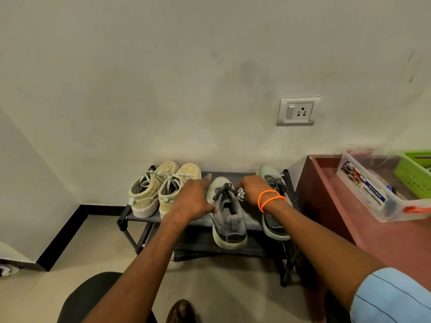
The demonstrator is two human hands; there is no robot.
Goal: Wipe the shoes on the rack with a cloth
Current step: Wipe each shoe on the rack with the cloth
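Note:
A low black shoe rack (253, 223) stands against the wall. On its top shelf sit a pair of tan lace-up shoes (161, 190) at the left and two grey sneakers, one in the middle (227, 220) and one at the right (272, 227). My left hand (194, 198) holds the middle grey sneaker from its left side, thumb against its collar, fingers stretched toward the toe. My right hand (253, 190), with orange bands on the wrist, grips a small bunched cloth (241, 194) and presses it by the sneaker's laces.
A reddish-brown table (373, 229) stands right of the rack, carrying a clear plastic box (377, 194) and a green basket (415, 173). A wall socket (298, 111) is above the rack. My knee (98, 297) and foot (182, 311) are at the bottom, on the tiled floor.

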